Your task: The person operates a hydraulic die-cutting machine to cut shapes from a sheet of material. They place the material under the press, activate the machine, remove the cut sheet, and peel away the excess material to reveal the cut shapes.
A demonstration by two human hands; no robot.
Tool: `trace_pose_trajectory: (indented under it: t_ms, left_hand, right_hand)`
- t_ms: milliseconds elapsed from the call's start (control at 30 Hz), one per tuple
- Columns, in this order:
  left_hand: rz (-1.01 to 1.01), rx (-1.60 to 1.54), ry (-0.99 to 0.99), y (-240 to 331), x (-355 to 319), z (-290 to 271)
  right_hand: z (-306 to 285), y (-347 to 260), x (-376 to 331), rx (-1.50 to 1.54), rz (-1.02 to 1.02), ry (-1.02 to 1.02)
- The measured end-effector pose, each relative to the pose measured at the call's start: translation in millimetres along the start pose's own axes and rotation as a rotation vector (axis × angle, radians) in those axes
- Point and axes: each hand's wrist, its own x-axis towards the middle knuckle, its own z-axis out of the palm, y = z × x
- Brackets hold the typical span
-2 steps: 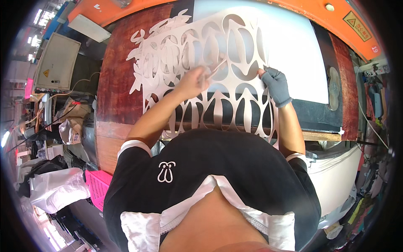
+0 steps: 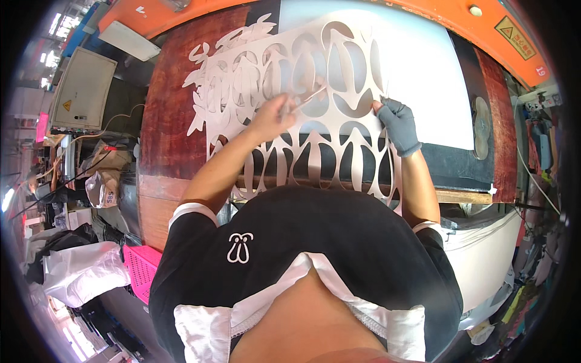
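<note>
- Far left, off the workbench: white plastic bag (image 2: 85, 275) slumped on the floor, contents hidden; just right of it a pink slotted crate (image 2: 140, 267), inside not visible.
- Above those, a pale cabinet box (image 2: 83, 91) standing beside the bench's left edge.
- Reddish-brown workbench (image 2: 166, 127) stretching from left edge to right, orange machine frame (image 2: 423, 15) along its far edge.
- White cut-out sheet (image 2: 315, 78) spread over the middle of the bench, full of leaf-shaped holes, its near end hanging over the near edge, loose curly offcuts toward the left edge.
- Left hand (image 2: 273, 116), bare, resting on the cut-out sheet near its centre, fingers closed narrowly on a thin pale strip or tool (image 2: 308, 98) pointing up and right; which of the two, cannot tell.
- Right hand (image 2: 396, 124), in a grey glove, pressing on the sheet's right side, fingers curled together, fingertips touching the sheet, holding nothing separate.
- Plain white sheet (image 2: 423, 72) lying beyond, toward the far right corner, over a dark mat (image 2: 460, 166).
</note>
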Motion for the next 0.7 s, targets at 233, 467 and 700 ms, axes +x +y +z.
trace_pose_trajectory:
  t_ms: [233, 467, 700]
  left_hand:
    - [-0.097, -0.031, 0.406, 1.7, -7.6, -93.1]
    - [0.07, 0.257, 0.703, 43.2, 82.4, -207.0]
    - [0.528, 0.667, -0.199, 85.5, 174.6, -189.5]
  right_hand:
    - [-4.2, -26.4, -29.6, -0.255, -0.286, -0.061]
    - [6.7, -52.2, -77.9, -0.491, -0.56, -0.272]
    - [4.8, -45.2, -107.1, -0.64, -0.717, -0.517]
